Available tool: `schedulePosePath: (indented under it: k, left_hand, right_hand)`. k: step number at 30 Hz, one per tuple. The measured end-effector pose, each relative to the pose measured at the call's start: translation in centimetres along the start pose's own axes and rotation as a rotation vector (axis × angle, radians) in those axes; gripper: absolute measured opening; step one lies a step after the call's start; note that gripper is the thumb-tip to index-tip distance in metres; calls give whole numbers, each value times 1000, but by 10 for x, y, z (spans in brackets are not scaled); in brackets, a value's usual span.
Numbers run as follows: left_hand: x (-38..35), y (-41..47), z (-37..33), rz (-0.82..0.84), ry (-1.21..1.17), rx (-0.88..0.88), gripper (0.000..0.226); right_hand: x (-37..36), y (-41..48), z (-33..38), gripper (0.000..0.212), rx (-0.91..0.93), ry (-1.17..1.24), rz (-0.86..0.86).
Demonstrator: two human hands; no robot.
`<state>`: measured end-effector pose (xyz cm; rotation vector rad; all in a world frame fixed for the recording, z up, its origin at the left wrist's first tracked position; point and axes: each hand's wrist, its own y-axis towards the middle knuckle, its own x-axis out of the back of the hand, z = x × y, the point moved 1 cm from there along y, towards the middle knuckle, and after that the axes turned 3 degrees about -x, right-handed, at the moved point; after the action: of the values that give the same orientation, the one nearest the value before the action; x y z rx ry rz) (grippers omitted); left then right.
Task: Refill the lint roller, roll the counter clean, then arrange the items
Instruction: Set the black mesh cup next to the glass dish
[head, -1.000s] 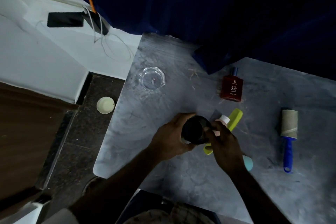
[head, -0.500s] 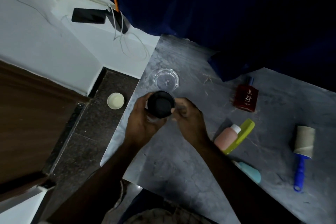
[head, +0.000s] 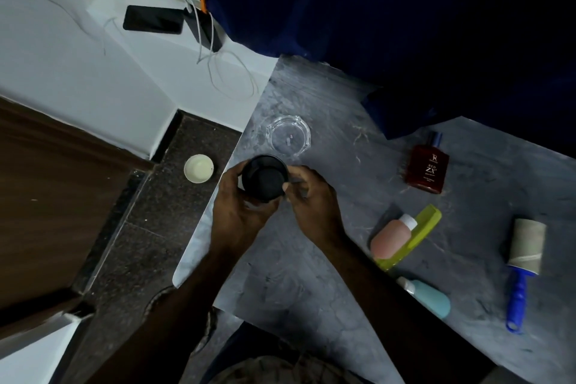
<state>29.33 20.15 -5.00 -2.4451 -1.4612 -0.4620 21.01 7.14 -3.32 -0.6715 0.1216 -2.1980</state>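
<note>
A black round jar is held over the counter's left edge, just in front of a clear glass dish. My left hand wraps around the jar from the left. My right hand touches its right rim with the fingertips. The lint roller, a blue handle with a bare cardboard tube, lies at the right of the grey counter. A red perfume bottle, a pink bottle on a yellow-green comb, and a light blue bottle lie between.
Dark blue cloth hangs over the counter's back edge. Left of the counter is a dark stone ledge with a pale round lid. A phone and white cables lie on the white surface behind. Loose fibres are scattered on the counter.
Both hands carried the black jar from the counter's middle, beside the pink bottle, to the left edge near the glass dish. It stays there now, tilted a little more open-side up.
</note>
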Motion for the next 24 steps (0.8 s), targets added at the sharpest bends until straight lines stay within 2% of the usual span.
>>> schedulePosePath:
  k: [4, 24]
  left_hand:
    - [0, -1, -1, 5, 18, 50, 81]
    - [-6, -5, -4, -34, 45, 50, 82]
  right_hand:
    - [-1, 0, -1, 33, 1, 0, 4]
    - [1, 5, -5, 31, 26, -46, 17]
